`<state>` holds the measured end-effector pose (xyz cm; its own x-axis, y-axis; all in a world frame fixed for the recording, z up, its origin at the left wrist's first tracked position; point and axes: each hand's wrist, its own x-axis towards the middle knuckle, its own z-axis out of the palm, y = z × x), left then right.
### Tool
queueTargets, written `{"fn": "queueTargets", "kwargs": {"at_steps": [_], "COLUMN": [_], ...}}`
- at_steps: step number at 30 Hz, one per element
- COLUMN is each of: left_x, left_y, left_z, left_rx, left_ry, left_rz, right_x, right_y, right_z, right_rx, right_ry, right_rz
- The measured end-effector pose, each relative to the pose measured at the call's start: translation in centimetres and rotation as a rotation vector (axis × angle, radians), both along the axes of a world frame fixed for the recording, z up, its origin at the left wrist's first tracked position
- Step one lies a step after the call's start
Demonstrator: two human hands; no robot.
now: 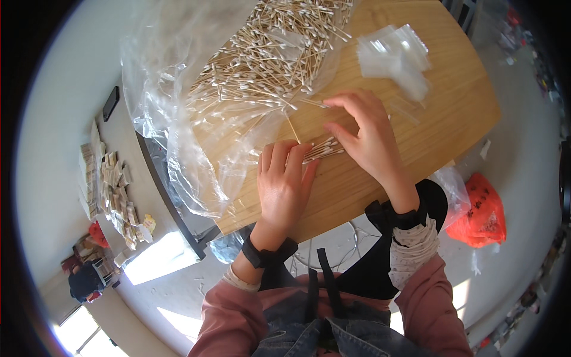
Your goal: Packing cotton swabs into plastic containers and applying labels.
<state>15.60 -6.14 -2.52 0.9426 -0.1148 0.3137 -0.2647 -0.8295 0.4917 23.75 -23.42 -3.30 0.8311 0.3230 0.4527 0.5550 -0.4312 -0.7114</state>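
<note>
Near the front edge of the wooden table (458,101), my left hand (282,187) is closed over a small bunch of cotton swabs (324,149). Their white tips stick out past its thumb toward the right. One lone swab (292,128) stands out above the fingers at a slant. My right hand (372,134) hovers just right of the bunch, thumb and index finger spread apart. Its index fingertip touches or nearly touches the end of a swab (314,103) by the big loose pile of cotton swabs (267,65) at the far side.
A large clear plastic bag (172,119) spreads under and left of the pile. Small clear bags (392,56) lie at the table's far right. A red bag (479,211) rests on the floor at right. Leftward, another table holds packets (119,190) and a phone (111,103); a person (86,282) is beyond.
</note>
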Motion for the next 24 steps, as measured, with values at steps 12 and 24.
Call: {"fn": "queueTargets", "kwargs": {"at_steps": [12,24], "left_x": [-0.4,-1.7], "left_y": [1.3,0.8], "left_z": [-0.5,0.7], "left_rx": [0.010,0.044], "left_ry": [-0.009,0.076], "left_rz": [-0.088,0.058], "right_x": [1.3,-2.5], "right_y": [-0.6,1.2], "right_z": [0.1,0.1], "right_rx": [-0.293,-0.209], "right_ry": [-0.036,0.061], "right_rz": [-0.026,0.128]}}
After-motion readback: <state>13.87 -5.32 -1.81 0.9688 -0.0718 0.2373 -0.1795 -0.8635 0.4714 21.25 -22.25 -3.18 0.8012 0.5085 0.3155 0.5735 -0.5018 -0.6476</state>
